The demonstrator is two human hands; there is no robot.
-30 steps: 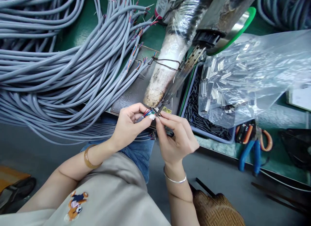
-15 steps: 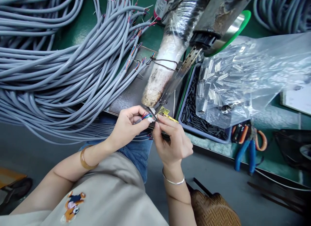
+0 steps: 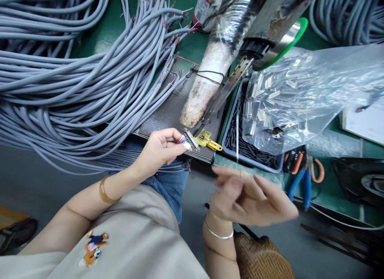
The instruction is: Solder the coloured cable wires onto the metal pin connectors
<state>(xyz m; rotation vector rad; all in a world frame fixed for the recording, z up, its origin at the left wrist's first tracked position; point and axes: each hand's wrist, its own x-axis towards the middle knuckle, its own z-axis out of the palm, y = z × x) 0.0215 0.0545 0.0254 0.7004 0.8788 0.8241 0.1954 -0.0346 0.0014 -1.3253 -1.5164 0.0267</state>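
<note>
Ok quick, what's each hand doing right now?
Left hand: closed, holding coloured wires next to a metal connector.
Right hand: blurred, fingers partly spread; can't tell if it holds the thin pale strand.

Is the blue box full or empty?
Not empty: lots of little black pieces lie inside the box. Can't tell if it's full: a clear bag covers part.

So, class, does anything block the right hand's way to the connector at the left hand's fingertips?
Nothing visible stands between the right hand and the connector; the yellow clip lies just off that path.
</note>
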